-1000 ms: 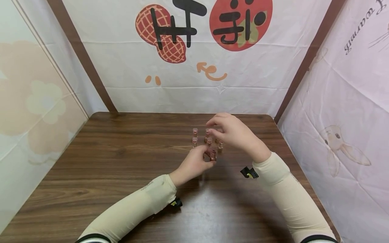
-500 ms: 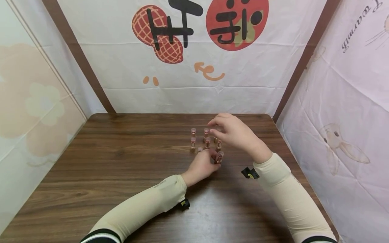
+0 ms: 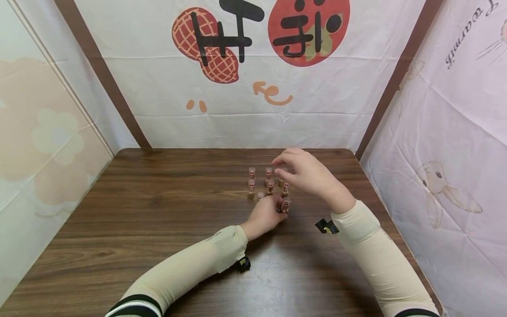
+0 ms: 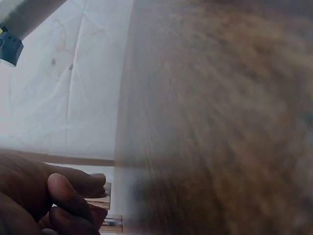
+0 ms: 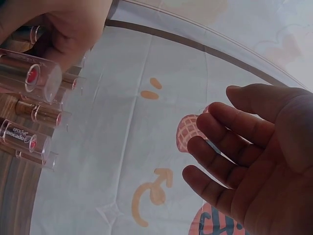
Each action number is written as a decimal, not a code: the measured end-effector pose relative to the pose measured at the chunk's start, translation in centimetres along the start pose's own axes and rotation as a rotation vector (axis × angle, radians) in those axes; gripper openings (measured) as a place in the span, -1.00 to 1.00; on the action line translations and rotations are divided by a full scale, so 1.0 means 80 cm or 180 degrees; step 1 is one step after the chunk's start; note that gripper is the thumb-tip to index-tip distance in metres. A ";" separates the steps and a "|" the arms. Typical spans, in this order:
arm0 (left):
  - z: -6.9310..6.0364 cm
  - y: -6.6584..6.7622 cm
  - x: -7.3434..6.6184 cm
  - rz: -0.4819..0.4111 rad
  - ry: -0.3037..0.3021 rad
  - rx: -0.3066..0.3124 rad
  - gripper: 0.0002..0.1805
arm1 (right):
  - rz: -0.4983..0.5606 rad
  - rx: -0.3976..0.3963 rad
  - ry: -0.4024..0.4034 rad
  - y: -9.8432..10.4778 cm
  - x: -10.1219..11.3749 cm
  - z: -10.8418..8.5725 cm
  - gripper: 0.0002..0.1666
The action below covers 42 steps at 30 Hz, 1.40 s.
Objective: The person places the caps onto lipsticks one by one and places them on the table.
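Observation:
My left hand (image 3: 264,216) pinches an upright lipstick (image 3: 285,205) with a clear cap, at the near right of a group of lipsticks. In the right wrist view, the fingers of that hand curl behind the large, close lipstick (image 5: 32,73). The left wrist view shows its curled fingers (image 4: 73,193) beside a clear-capped tube. Behind stand further lipsticks in rows, among them a left one (image 3: 251,188) and a middle one (image 3: 270,187). My right hand (image 3: 306,175) hovers over the back right lipstick, partly hiding it, with fingers relaxed and nothing in them.
A smaller-looking capped tube (image 3: 260,196) shows just beyond the left hand, its lower part hidden. The brown wooden table (image 3: 166,198) meets a printed white cloth wall (image 3: 237,127) at the back. Another cloth wall (image 3: 428,132) stands on the right.
My left hand has shifted right with the lipstick, lining it up roughly below the right column. The small tube beside it has come into sight. The right hand has hardly moved.

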State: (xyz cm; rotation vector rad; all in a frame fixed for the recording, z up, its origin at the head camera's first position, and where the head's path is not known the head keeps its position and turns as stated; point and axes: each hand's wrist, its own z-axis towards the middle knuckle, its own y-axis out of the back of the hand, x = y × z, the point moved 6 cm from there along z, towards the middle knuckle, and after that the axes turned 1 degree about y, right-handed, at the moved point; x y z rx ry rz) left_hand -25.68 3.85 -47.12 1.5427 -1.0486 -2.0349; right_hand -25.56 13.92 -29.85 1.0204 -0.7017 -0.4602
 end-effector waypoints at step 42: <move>0.007 0.016 -0.032 -0.0052 -0.0146 0.0206 -0.64 | 0.0065 0.0063 -0.0122 -0.002 -0.014 -0.007 -0.73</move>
